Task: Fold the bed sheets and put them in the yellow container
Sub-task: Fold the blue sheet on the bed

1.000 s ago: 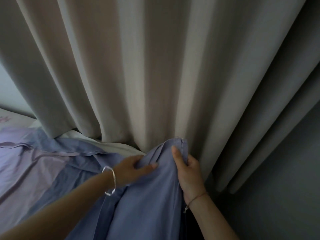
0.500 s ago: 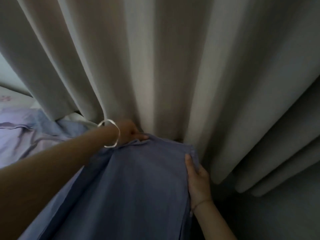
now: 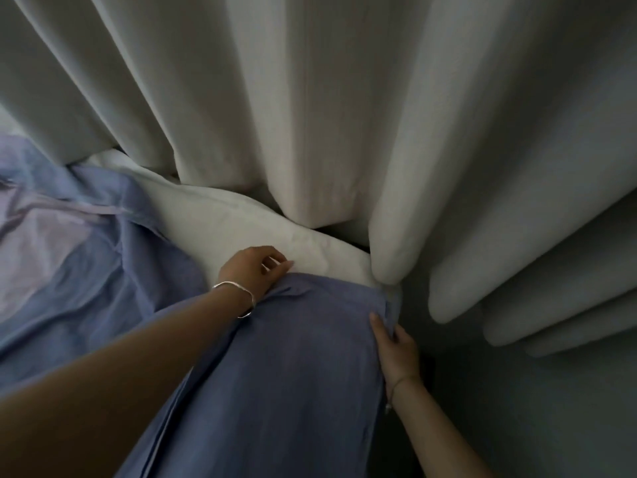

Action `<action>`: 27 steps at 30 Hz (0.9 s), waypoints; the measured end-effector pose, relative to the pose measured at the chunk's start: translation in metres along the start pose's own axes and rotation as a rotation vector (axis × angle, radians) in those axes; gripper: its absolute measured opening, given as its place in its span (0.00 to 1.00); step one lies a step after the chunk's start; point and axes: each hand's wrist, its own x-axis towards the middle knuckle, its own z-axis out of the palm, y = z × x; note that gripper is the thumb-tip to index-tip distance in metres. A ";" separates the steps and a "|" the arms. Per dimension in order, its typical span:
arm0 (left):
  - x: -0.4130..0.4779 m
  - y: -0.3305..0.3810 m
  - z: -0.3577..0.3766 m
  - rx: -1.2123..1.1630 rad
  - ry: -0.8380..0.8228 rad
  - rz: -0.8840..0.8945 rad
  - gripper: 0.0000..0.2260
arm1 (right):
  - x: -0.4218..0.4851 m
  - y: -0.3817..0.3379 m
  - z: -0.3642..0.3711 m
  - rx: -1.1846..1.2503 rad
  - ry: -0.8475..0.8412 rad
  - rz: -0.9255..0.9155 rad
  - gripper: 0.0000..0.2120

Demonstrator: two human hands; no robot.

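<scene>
Two hands are seen on one blue bed sheet (image 3: 282, 381), which is drawn up from the bottom of the view toward a white mattress corner (image 3: 241, 232). The left hand (image 3: 253, 270) is laid at the sheet's upper left edge, just where the blue cloth meets the white mattress. Its fingers (image 3: 281, 267) are curled and narrow, with the tips pointed right over the white surface and the heel of the hand pressed on a small pucker of the sheet; whether cloth is actually pinched between those fingers cannot be told. A silver bangle (image 3: 238, 298) is worn on that wrist.

The right hand (image 3: 396, 350) is placed at the sheet's right edge, below the upper right corner. The hem is gripped there: the thumb (image 3: 377, 326) is laid flat on the upper face of the sheet, and the remaining fingers are wrapped behind the edge, mostly hidden by the cloth. A thin cord bracelet (image 3: 396, 384) is worn on that wrist.

More of the blue bedding (image 3: 86, 270) is spread in wrinkles on the bed at the left, with a paler lilac panel (image 3: 38, 250) within it. Grey curtain folds (image 3: 344, 115) are hung behind the mattress, and their lower ends are rested against the mattress corner, close to the sheet's upper right corner.
</scene>
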 end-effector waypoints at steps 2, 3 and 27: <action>-0.013 -0.004 -0.006 -0.109 0.090 -0.015 0.10 | -0.010 -0.003 -0.002 -0.021 0.074 -0.085 0.10; -0.022 -0.006 -0.011 -0.135 0.122 -0.002 0.11 | -0.018 -0.007 -0.003 -0.033 0.107 -0.140 0.15; -0.368 -0.275 -0.269 -0.016 0.224 -0.590 0.20 | -0.309 0.043 0.298 -0.413 -0.965 -0.397 0.16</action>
